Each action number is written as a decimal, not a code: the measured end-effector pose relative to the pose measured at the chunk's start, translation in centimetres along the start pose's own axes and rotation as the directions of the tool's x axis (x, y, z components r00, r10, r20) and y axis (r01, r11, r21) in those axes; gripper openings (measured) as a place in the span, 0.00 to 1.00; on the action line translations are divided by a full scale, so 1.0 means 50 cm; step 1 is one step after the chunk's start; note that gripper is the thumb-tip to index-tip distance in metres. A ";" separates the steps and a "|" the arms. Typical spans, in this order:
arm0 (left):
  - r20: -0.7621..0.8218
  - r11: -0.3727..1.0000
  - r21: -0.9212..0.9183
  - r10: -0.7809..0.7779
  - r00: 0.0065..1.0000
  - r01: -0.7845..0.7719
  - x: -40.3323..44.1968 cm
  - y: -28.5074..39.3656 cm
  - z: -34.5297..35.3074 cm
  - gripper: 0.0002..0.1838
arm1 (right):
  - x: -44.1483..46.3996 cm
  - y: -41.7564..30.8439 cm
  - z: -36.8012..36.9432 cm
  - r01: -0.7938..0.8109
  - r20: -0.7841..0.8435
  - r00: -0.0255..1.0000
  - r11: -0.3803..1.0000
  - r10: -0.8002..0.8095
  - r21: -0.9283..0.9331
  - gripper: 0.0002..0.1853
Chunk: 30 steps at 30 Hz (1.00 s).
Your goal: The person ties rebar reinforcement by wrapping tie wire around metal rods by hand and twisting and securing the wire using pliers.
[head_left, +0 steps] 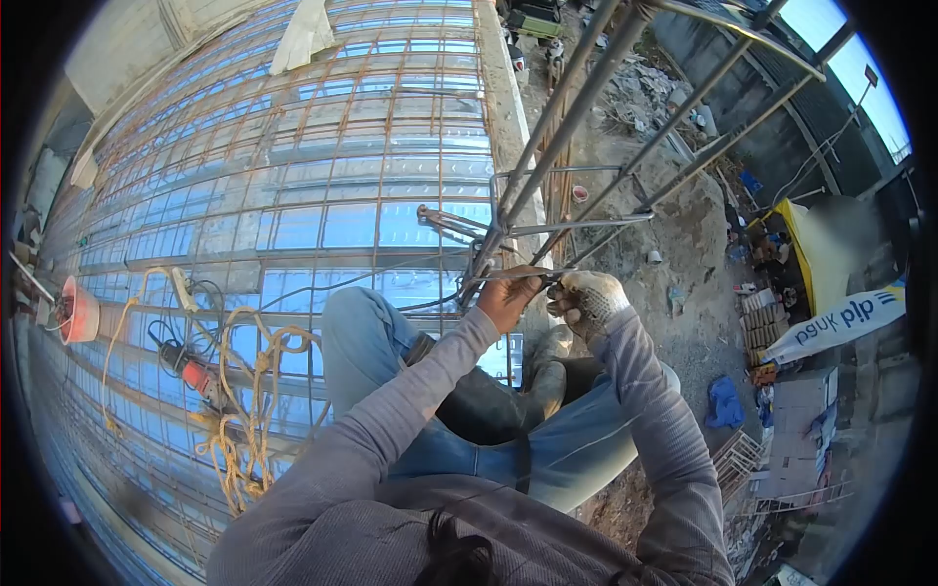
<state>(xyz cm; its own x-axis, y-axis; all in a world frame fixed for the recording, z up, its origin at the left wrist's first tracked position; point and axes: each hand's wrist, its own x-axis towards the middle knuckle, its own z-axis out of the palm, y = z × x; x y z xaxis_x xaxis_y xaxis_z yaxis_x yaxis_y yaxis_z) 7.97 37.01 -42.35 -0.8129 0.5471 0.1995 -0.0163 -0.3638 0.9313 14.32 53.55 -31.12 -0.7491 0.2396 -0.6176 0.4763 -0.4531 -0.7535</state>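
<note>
My left hand, bare, is closed at the foot of a rebar column cage, its fingertips round something thin that I cannot make out. Close beside it on the right, my right hand wears a worn whitish glove, its fingers curled near a dark thin piece too small to name. The two hands almost touch, just above my boots and bent knees. Several long steel bars rise from there toward the upper right, with square ties around them.
A rebar mesh over shiny metal decking spreads left. An orange bucket, a red power tool and a yellowish rope lie there. Right of the concrete edge, the ground is far below, with a yellow-white banner and a blue bag.
</note>
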 end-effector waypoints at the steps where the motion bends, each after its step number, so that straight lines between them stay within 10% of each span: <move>1: 0.029 0.999 -0.037 0.008 1.000 -0.007 0.012 -0.004 -0.005 0.14 | -0.004 0.000 -0.002 0.104 0.058 0.993 0.992 -0.100 -0.070 0.08; 3: 0.048 0.996 -0.091 -0.007 0.999 0.011 0.033 -0.015 -0.001 0.10 | -0.020 0.010 0.015 0.342 -0.043 0.916 0.831 -0.400 -0.439 0.04; 5: 0.012 0.990 -0.137 0.019 1.000 -0.017 0.041 -0.052 0.003 0.09 | 0.015 0.065 -0.014 0.733 0.167 0.531 0.351 -0.831 -0.583 0.11; 6: -0.047 0.987 -0.150 0.053 0.998 -0.059 0.038 -0.053 0.016 0.09 | 0.033 0.091 -0.048 0.659 0.318 0.280 -0.059 -0.906 -0.750 0.17; 8: -0.052 0.997 -0.074 0.032 0.998 -0.035 0.027 -0.025 0.016 0.10 | -0.005 0.104 -0.025 0.526 0.507 0.200 -0.345 -0.838 -0.777 0.19; 12: -0.029 0.973 -0.227 0.039 0.999 -0.045 0.031 -0.036 0.026 0.09 | 0.025 0.104 -0.029 0.376 0.672 0.015 -0.618 -0.741 -0.690 0.18; 18: 0.005 0.946 -0.317 0.074 0.997 -0.068 0.050 -0.080 0.024 0.05 | 0.025 0.060 -0.024 0.336 0.782 0.005 -0.735 -0.624 -0.589 0.15; 19: 0.008 0.946 -0.315 0.078 0.997 -0.072 0.050 -0.072 0.022 0.05 | 0.012 0.037 -0.016 0.333 0.781 0.000 -0.736 -0.624 -0.589 0.15; 21: 0.049 0.964 -0.266 0.017 0.999 -0.003 0.048 -0.047 0.018 0.04 | -0.011 -0.004 -0.005 0.655 0.748 0.404 -0.403 -0.527 -0.639 0.12; 22: 0.013 0.985 -0.156 0.081 0.997 -0.078 0.054 -0.063 0.018 0.02 | 0.023 -0.002 -0.011 0.748 0.766 0.184 -0.418 -0.615 -0.515 0.08; 23: 0.006 0.984 -0.158 0.086 0.996 -0.084 0.052 -0.055 0.020 0.02 | 0.063 0.013 -0.041 0.750 0.772 0.181 -0.423 -0.609 -0.509 0.08; 25: 0.015 0.981 -0.189 0.036 0.999 -0.033 0.046 -0.047 0.024 0.02 | 0.108 0.041 -0.090 0.596 0.308 0.801 0.647 -0.512 -0.475 0.10; 30: 0.010 0.997 -0.054 0.059 0.998 -0.059 0.054 -0.058 0.014 0.01 | 0.083 0.017 -0.074 0.364 0.398 0.880 0.906 -0.259 -0.215 0.07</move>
<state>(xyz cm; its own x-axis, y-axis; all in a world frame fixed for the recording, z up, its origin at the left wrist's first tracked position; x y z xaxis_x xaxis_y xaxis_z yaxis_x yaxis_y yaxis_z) 6.24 40.05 -44.30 -0.8064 0.5324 0.2575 -0.0002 -0.4356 0.9002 13.33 57.35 -35.14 -0.9659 -0.0133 -0.2584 0.2577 -0.1386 -0.9562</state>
